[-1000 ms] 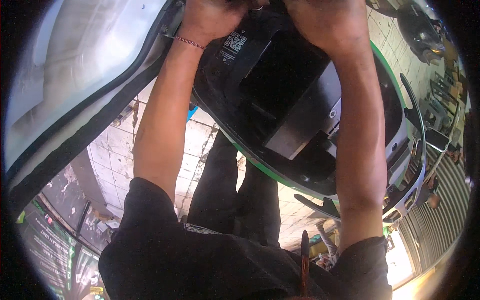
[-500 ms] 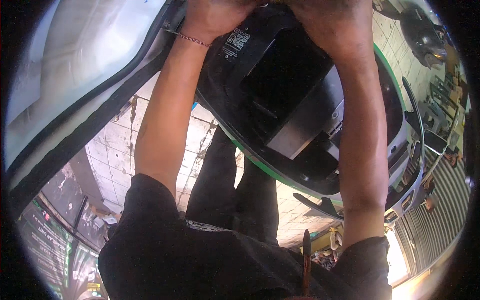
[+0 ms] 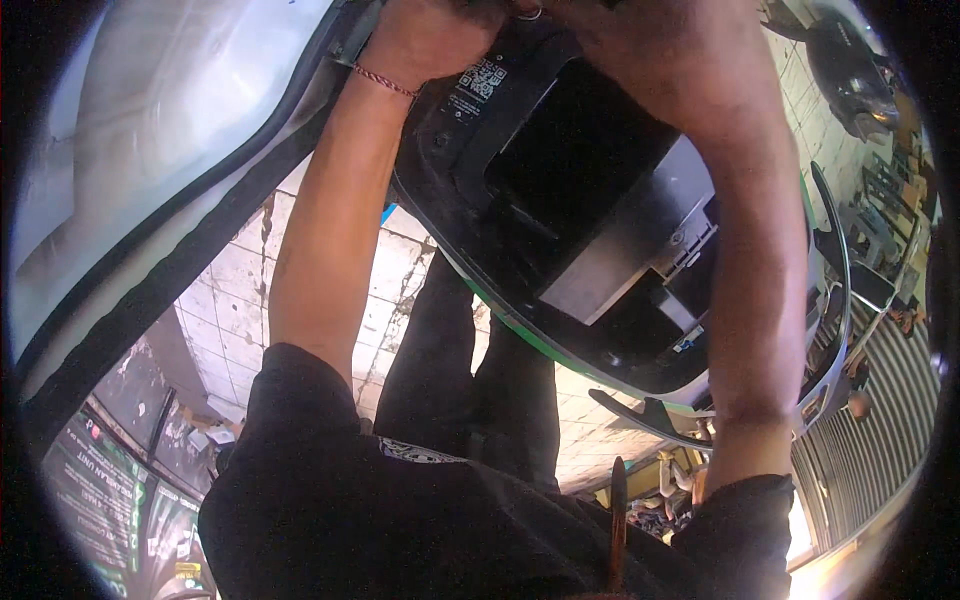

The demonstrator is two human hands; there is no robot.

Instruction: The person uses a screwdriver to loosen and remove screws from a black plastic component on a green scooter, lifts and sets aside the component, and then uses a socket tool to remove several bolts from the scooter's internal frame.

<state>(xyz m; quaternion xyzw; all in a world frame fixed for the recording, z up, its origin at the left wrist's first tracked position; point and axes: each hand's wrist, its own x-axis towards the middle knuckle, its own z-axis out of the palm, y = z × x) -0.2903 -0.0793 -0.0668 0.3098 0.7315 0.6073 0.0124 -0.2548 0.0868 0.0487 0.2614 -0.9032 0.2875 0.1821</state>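
Observation:
Both of my hands reach up to the top edge of the view, over the front of an open black storage compartment (image 3: 450, 180) in a scooter-like body with green trim (image 3: 520, 335). My left hand (image 3: 435, 40), with a braided band at its wrist, is at the compartment's upper left rim. Across the upper right side lies my right hand (image 3: 670, 65). The fingers of both are cut off or in shadow, so what they hold or touch is hidden. A small shiny ring (image 3: 527, 15) shows between them. Inside the compartment is a grey plate (image 3: 610, 265) beside a dark, deep recess.
A large pale panel with a dark edge (image 3: 170, 250) slants along the left. Curved dark grab rails (image 3: 845, 280) stick out from the body at right. Another dark vehicle (image 3: 850, 80) stands at the upper right. Tiled floor (image 3: 235, 300) lies below.
My right hand and forearm have shifted to the right, uncovering more of the grey plate and its hinge-like fitting. My left hand has stayed almost in place.

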